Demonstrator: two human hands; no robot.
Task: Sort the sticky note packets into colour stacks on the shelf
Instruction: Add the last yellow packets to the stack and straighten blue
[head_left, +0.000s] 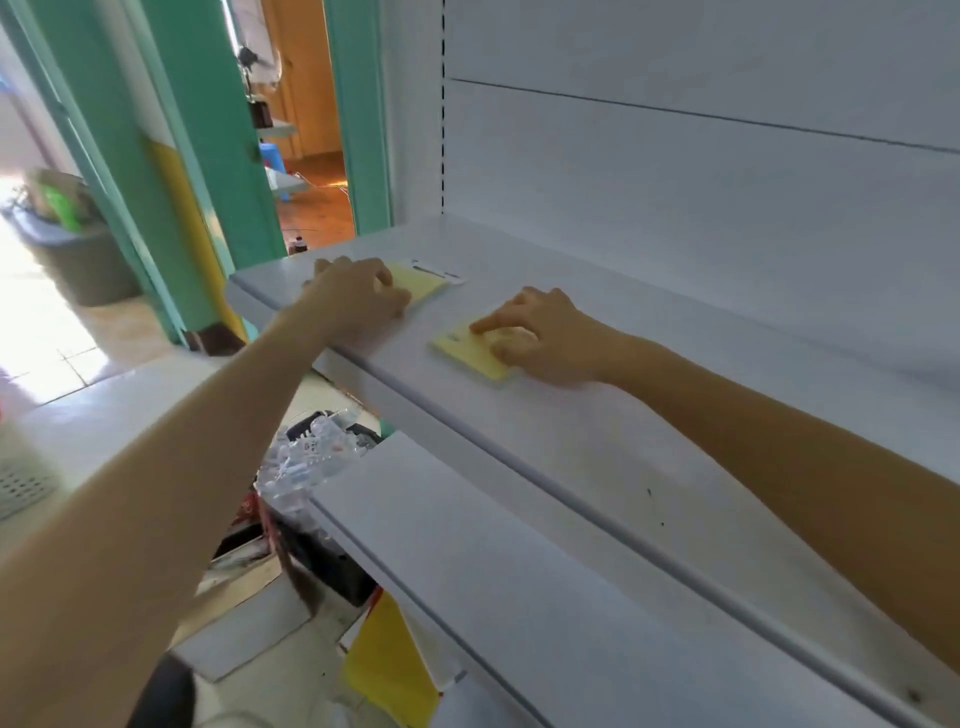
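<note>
Two yellow sticky note packets lie on the white shelf (597, 431). The far packet (422, 280) sits near the shelf's left end, with a white header card at its back edge. My left hand (353, 301) rests on its near side, fingers curled over it. The near packet (467, 351) lies closer to the front edge. My right hand (540, 338) presses on it from the right, fingertips flat on its top. Part of each packet is hidden under the hands.
A lower white shelf (467, 561) juts out below. Beneath it stand a box of clear plastic-wrapped items (311, 452) and a yellow sheet (389, 670). A teal door frame (218, 156) and a grey bin (78, 249) are at the left.
</note>
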